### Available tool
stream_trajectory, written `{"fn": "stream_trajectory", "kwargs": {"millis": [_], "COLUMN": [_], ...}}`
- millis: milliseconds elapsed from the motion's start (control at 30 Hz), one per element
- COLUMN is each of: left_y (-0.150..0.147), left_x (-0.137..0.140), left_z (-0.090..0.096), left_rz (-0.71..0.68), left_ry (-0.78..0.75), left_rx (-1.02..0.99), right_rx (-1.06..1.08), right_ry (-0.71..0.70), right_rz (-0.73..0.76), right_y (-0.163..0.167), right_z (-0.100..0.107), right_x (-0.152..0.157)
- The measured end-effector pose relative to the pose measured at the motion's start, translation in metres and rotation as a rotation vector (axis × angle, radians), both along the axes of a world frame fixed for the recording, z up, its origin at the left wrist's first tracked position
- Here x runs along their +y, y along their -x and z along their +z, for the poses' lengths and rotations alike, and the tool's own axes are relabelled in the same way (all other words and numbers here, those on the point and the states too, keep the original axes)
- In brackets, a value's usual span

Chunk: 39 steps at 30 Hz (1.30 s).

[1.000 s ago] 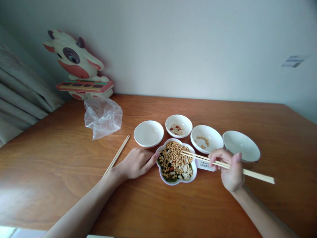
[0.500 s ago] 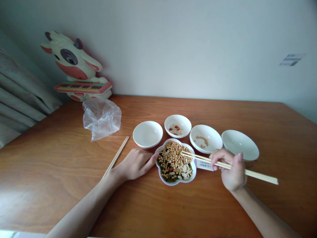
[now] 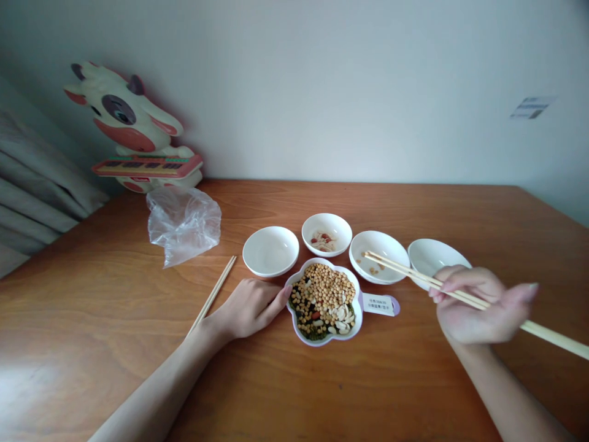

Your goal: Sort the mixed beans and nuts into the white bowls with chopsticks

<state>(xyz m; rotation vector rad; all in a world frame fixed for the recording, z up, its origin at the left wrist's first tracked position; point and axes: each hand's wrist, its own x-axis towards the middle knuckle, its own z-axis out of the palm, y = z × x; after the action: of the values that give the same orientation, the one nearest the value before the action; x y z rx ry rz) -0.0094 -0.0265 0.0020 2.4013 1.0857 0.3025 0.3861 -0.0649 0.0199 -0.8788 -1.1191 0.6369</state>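
Note:
My right hand grips a pair of wooden chopsticks. Their tips are over a white bowl with a few soybeans in it; whether they pinch a bean is too small to tell. My left hand lies on the table, fingers curled, its thumb at the left rim of a flower-shaped bowl. That bowl has a labelled handle and holds soybeans, pale flat seeds, small green beans and a few peanuts.
Behind stand a bare white bowl, one with peanuts and pale bits, and another partly behind my right hand. A second chopstick pair, a clear plastic bag and a cow toy keyboard are at left.
My right hand has moved right and the chopstick tips have gone from the flower-shaped bowl to over the soybean bowl. The bowl's handle now shows. My left hand stays at the rim.

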Motion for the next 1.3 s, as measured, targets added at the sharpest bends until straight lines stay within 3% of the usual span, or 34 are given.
{"fn": "stream_trajectory", "kwargs": {"millis": [100, 200, 667, 867, 1100, 1300], "left_y": [0.000, 0.000, -0.001, -0.004, 0.001, 0.002], "left_x": [0.000, 0.000, -0.002, -0.007, -0.004, 0.000], "left_z": [0.000, 0.000, -0.001, 0.001, -0.005, -0.007], "left_rz": [-0.002, -0.007, 0.034, 0.116, -0.010, -0.067], "left_ry": [0.002, 0.009, 0.009, -0.031, -0.057, -0.052], "left_rx": [-0.010, -0.016, 0.014, 0.062, -0.004, -0.007], "right_rx": [0.010, 0.008, 0.039, 0.108, 0.086, -0.083], "right_ry": [-0.095, -0.103, -0.048, 0.141, 0.261, 0.332], "right_rz": [-0.097, -0.159, -0.180, 0.099, 0.382, 0.541], "right_y": [-0.012, -0.018, -0.007, 0.001, 0.008, 0.008], "right_z": [-0.002, -0.005, 0.000, 0.003, 0.006, 0.004], "right_x": [0.011, 0.019, 0.019, 0.020, 0.016, 0.005]}}
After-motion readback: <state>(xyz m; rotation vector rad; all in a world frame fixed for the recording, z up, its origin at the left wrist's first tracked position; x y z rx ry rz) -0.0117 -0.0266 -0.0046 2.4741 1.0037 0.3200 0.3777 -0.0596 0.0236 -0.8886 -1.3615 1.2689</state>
